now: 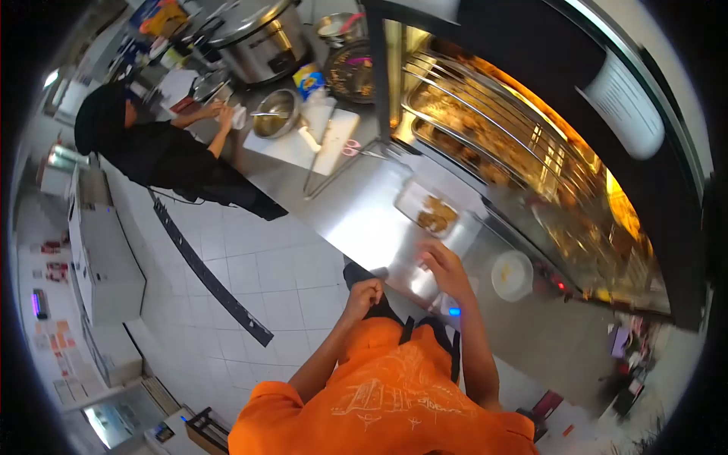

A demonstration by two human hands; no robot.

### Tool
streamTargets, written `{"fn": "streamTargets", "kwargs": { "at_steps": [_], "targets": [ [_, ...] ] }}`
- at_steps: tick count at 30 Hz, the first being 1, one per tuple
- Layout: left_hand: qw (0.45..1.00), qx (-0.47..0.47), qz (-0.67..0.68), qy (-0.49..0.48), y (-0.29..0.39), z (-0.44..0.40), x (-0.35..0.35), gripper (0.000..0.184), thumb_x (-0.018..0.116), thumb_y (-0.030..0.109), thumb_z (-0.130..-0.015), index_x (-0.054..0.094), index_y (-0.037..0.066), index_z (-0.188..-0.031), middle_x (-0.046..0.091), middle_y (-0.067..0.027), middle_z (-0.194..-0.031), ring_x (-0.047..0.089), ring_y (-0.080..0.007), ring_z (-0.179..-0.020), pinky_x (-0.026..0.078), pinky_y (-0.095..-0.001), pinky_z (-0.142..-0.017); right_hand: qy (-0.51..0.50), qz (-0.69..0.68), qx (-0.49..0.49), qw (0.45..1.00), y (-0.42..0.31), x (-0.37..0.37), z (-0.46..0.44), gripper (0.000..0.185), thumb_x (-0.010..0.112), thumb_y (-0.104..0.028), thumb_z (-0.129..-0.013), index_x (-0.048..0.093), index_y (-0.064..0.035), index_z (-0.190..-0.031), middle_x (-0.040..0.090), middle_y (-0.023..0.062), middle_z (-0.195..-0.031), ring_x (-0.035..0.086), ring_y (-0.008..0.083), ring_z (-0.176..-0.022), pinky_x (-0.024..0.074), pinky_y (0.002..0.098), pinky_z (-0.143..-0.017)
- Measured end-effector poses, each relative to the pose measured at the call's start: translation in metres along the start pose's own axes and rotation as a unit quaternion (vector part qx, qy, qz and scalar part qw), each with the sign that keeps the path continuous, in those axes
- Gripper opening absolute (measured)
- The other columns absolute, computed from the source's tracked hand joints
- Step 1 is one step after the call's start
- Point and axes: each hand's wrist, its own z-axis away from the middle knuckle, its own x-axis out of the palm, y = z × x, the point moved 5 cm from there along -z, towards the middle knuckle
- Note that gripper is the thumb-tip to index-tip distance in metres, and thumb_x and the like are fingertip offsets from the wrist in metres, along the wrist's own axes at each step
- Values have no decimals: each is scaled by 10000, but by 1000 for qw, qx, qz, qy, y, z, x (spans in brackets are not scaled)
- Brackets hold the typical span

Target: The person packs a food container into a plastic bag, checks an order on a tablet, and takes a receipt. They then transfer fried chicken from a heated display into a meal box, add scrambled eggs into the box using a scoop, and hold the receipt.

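My left hand [365,299] is in front of the steel counter's edge, fingers curled closed; whatever may be inside them is hidden. Over the counter [364,220], my right hand [444,267] is stretched out with its fingers partly bent and apart, and I see nothing in it. Just beyond it lies a white tray [409,199] with several browned pieces of food [437,215] at one end. To the right of my right hand stands a round white tub [512,274] with a few yellowish bits inside.
A lit glass-fronted oven [523,144] holds racks of browning food. Farther left are a white cutting board [337,144], pink-handled scissors [351,148], a steel bowl [275,114] and a large pot [258,45]. A co-worker in black [167,155] stands at the counter.
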Motion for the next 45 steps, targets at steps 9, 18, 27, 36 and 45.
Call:
{"fn": "streamTargets", "kwargs": {
  "at_steps": [9, 18, 27, 36, 45],
  "targets": [
    [987, 43, -8, 155, 12, -26, -223, 125, 484, -42, -813, 584, 14, -762, 542, -16, -679, 495, -78, -604, 387, -229, -548, 335, 165, -279, 885, -35, 93, -430, 164, 610, -167, -880, 645, -40, -978, 665, 147, -888, 641, 296, -851, 495, 380, -775],
    [964, -9, -49, 261, 29, -4, -322, 115, 557, -68, -825, 619, 26, -848, 620, -20, -779, 577, -67, -712, 461, -215, -603, 363, 697, -50, 617, -35, -28, -566, 344, 549, -285, -858, 624, -247, -1192, 624, 63, -1018, 583, 277, -993, 479, 434, -839],
    [928, 177, -98, 314, 201, -149, -259, 460, 751, 244, -811, 545, 49, -1173, 617, -71, -962, 615, -134, -721, 500, -279, -650, 213, 201, -172, 941, -92, 132, -354, 151, 687, -89, -844, 559, -11, -859, 502, 23, -764, 475, 132, -709, 416, 273, -659],
    [949, 146, -123, 252, 161, -131, -154, 296, 674, 114, -813, 552, 13, -1064, 567, -92, -922, 611, -139, -649, 490, -276, -579, 308, 264, -85, 910, -30, 98, -199, 377, 681, -133, -829, 367, -60, -633, 332, 16, -551, 354, 141, -515, 307, 355, -479],
    [936, 42, -188, 295, 67, -137, -68, 738, 812, 480, -651, 539, -8, -1133, 587, -207, -1098, 577, -333, -1015, 464, -395, -907, 289, 269, -100, 913, -7, 63, -115, 444, 635, -363, -876, 482, -5, -662, 481, 126, -626, 473, 286, -652, 357, 442, -649]
  ]
}}
